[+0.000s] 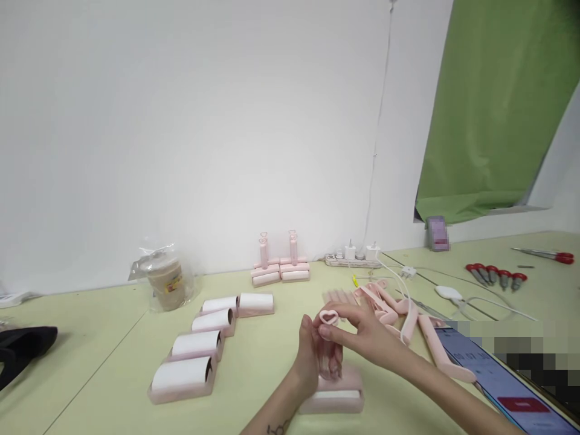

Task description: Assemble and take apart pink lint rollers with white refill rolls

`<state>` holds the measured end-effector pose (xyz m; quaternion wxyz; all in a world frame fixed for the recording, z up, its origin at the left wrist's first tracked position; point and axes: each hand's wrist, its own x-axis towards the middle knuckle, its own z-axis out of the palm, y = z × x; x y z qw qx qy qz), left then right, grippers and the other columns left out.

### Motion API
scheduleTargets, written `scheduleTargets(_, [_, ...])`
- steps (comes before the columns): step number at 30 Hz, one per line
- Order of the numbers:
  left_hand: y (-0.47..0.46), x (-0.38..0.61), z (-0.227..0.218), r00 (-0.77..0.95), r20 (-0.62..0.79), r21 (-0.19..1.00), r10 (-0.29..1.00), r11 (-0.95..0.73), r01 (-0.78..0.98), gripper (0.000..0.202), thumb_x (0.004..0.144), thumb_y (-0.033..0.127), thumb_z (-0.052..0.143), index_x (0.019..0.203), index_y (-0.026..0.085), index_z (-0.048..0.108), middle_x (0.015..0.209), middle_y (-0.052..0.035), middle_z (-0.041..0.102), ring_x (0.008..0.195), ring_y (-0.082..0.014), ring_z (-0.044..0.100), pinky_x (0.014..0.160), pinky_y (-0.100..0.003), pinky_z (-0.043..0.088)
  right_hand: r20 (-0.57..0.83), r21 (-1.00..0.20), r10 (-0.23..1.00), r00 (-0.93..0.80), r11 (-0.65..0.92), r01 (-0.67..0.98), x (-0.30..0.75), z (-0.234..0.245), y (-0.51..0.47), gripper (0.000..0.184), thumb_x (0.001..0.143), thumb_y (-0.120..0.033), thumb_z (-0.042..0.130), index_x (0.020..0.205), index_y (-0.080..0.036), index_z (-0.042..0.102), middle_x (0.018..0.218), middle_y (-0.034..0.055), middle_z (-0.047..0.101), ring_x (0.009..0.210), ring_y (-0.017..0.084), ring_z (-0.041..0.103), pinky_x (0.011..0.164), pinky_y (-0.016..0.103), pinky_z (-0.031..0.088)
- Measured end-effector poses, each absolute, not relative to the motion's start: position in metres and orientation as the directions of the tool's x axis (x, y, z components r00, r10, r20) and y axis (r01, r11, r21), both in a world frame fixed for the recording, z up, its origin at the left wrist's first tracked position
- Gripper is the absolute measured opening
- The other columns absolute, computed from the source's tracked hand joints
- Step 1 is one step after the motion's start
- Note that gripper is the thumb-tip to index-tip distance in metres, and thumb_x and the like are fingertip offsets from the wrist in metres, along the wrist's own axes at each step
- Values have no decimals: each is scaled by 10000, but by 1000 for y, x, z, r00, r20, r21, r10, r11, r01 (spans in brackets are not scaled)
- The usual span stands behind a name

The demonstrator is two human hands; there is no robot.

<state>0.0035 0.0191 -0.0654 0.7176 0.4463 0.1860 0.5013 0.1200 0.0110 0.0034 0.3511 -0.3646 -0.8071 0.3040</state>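
A pink lint roller (341, 379) stands upright on the table in front of me, its roll end down and its see-through handle up. My left hand (309, 361) is closed around that handle from the left. At the top, my right hand (353, 329) grips the heart-shaped end (328, 316) between thumb and fingers. Behind my right hand lies a pile of pink plastic parts (385, 302), with a long pink part (437, 347) to its right. On the left, several white sticky rolls in pink cases (182, 374) form a slanting row.
Finished-looking lint rollers (294, 266) stand by the wall beside a power strip (347, 261) with cables. A bagged cup (167, 284) is at back left. Red-handled tools (496, 275), scissors (550, 255) and a large lit phone screen (493, 374) lie to the right.
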Motion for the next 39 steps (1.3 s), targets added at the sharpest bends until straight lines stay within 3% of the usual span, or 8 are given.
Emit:
scheduleTargets(6, [17,8,-73,310,180,850,934,11,-526,586,478,739,557,633,193,413,300,125,265,247,-18,180,262,-149,146,487,-771,791,-371,589,243,103,-19,3,240,839,-382,431,797,-196,576,838,51,599,813,193,571,741,304,448])
scheduleTargets(10, [12,8,-69,275,132,868,952,22,-495,499,561,642,594,630,204,364,334,130,251,264,-11,163,278,-154,125,499,-833,802,-327,548,72,92,-34,4,282,852,-394,393,867,-195,593,923,83,628,886,214,581,775,330,453])
scheduleTargets(24, [16,0,-65,407,194,940,892,-50,-339,561,489,731,545,552,199,381,318,116,267,263,-37,240,293,-167,228,394,-857,781,-484,503,113,105,-30,6,307,848,-409,408,1036,-197,526,1052,94,601,950,218,562,822,366,446])
scheduleTargets(27, [17,-10,-53,456,256,954,852,-146,-263,633,495,803,443,535,172,471,389,46,419,353,-97,417,412,-251,396,420,-752,744,-520,606,260,113,-21,3,297,832,-382,460,1085,-232,500,1166,84,517,1063,222,479,880,354,396])
scheduleTargets(30, [20,-27,-37,376,327,944,867,-279,-177,661,625,767,349,674,147,575,657,-44,590,699,-191,565,724,-336,441,468,-610,710,-527,690,389,118,-3,7,186,806,-385,503,885,-237,583,1112,58,507,1049,224,454,860,336,386])
scheduleTargets(33, [18,-58,-19,167,390,921,906,-384,-69,522,756,631,344,899,175,554,985,-64,566,1023,-217,459,945,-359,284,491,-589,728,-479,682,433,117,20,30,205,794,-409,514,816,-221,592,909,32,565,871,198,517,755,321,423])
scheduleTargets(36, [-1,-103,-8,-24,420,901,907,-413,129,339,770,477,470,965,202,508,1063,-65,516,1086,-239,400,963,-385,238,521,-632,764,-381,645,430,109,34,72,256,814,-416,483,942,-207,556,929,30,589,725,160,526,663,307,445])
scheduleTargets(39, [-29,-148,-17,-251,592,678,766,-305,668,375,730,452,499,1012,206,474,1068,-84,496,1067,-269,426,926,-421,304,550,-662,797,-248,598,453,95,29,122,210,825,-330,508,969,-183,546,1052,57,562,760,148,534,740,341,443])
